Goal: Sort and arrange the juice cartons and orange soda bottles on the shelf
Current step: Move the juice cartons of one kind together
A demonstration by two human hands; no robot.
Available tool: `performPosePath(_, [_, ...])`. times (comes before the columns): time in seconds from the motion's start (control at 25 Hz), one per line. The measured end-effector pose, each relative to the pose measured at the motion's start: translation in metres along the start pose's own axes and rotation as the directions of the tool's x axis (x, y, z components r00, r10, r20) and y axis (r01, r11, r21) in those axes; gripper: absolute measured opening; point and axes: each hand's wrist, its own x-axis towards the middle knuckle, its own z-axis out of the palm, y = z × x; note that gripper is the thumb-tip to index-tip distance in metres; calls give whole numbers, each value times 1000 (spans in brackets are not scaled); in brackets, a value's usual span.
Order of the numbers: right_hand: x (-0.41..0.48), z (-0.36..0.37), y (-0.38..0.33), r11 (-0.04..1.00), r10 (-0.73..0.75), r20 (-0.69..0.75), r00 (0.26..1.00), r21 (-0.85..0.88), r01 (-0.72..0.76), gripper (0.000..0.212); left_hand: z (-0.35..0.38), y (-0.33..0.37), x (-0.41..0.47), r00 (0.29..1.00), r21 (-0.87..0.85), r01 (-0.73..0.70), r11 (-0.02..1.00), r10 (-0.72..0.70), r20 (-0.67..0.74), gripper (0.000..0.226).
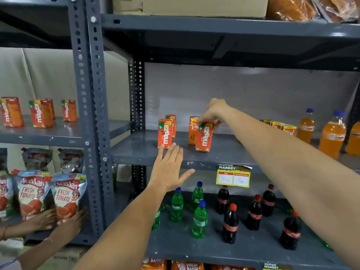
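Grey steel shelf point(144, 151) carries a light, stiff red-orange Maaza juice carton point(204, 137), right hand point(212, 112) pinching its top, left hand point(167, 170) spread flat, empty.

**Hands: right pinching from above, left flat and open**

Right arm stretched forward and up across the view, forearm bare, wrist bent downward. Right hand point(212, 112) comes in from above, fingers curled down and closed in a pinch grip at their tips; thumb side hidden behind the fingers.

Left arm extended forward from lower centre, forearm bare, wrist straight. Left hand point(169, 170) open, back of hand toward camera, four fingers together pointing up and forward, thumb splayed out to the right. Nothing gripped in it.
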Motion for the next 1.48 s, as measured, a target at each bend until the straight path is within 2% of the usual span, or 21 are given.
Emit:
performPosePath(0.2, [7,21,-16,995,-12,-27,1000,-96,9,41,4,-2,-7,999,-4,1,1000,-1,-44,87])
performPosePath(0.4, [14,8,-9,998,45,91,995,-41,-41,64,10,2,-7,997,9,38,999,-38,-65,84])
performPosePath(0.48, [19,2,-6,999,37,96,995,15,-38,55,13,2,-6,996,19,39,999,-38,-78,82])
performPosePath(0.56, [24,0,-4,999,1,39,999,46,-3,50,17,1,-5,993,25,21,999,-18,-114,80])
performPosePath(0.72, [31,2,-9,990,-93,-51,994,-110,87,51,21,0,-2,982,34,9,999,-2,-189,75])
performPosePath(1.16, [49,28,-20,959,-100,166,981,-248,140,47,28,-1,0,944,106,-4,994,39,-329,68])
performPosePath(1.28, [54,32,-20,944,-155,146,977,-268,190,38,30,-2,1,940,104,-7,995,42,-339,67])
performPosePath(1.48, [61,25,-11,969,-141,141,980,-185,166,33,33,-3,1,936,84,-8,996,37,-351,66])
